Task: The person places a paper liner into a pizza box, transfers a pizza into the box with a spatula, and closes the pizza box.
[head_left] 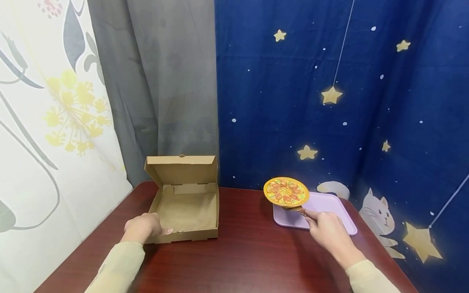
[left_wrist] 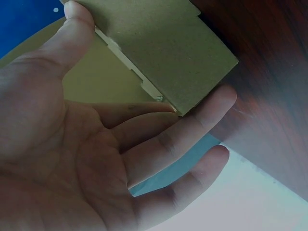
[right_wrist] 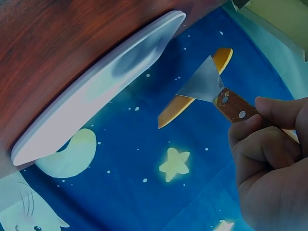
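Observation:
An open cardboard pizza box (head_left: 188,207) stands on the left of the table with its lid raised. My left hand (head_left: 144,227) holds its front left corner: the thumb lies on the front wall, the fingers reach round the side, some tips hidden behind the cardboard. In my right hand (head_left: 329,232) is the wooden handle of a pizza server (right_wrist: 236,107) with a flat triangular metal blade. A round toy-like pizza (head_left: 287,192) with a yellow rim rests on that blade, raised above the far left part of a lilac tray (head_left: 338,213).
The dark red wooden table (head_left: 249,252) carries the box and tray, with bare wood between them. Curtains hang close behind: a grey one (head_left: 183,81), a blue starry one (head_left: 256,122) and a white floral one (head_left: 36,162) on the left.

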A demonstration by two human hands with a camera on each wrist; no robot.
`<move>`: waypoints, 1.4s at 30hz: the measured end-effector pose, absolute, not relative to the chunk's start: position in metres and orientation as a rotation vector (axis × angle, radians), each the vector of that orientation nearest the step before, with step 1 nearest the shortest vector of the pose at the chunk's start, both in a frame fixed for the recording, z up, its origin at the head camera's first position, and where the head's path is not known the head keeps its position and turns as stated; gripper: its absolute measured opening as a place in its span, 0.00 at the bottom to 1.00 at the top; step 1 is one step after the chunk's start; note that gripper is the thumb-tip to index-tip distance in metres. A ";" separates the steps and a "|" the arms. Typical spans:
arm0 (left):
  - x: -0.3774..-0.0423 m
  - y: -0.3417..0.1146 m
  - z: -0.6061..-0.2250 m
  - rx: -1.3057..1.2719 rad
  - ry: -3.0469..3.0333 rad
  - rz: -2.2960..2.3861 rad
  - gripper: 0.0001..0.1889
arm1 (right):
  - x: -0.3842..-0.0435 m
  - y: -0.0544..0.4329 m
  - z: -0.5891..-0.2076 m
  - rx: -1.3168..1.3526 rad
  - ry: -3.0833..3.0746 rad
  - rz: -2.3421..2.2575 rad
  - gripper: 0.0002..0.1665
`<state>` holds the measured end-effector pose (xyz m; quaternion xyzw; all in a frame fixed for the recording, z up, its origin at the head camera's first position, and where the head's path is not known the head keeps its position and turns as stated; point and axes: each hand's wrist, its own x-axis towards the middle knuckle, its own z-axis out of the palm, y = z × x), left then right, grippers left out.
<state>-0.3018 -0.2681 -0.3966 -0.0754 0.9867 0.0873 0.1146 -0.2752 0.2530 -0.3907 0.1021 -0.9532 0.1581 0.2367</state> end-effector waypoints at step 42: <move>-0.300 -0.268 -0.393 -0.212 2.893 0.270 0.42 | -0.241 0.225 -0.372 0.460 -2.511 0.351 0.16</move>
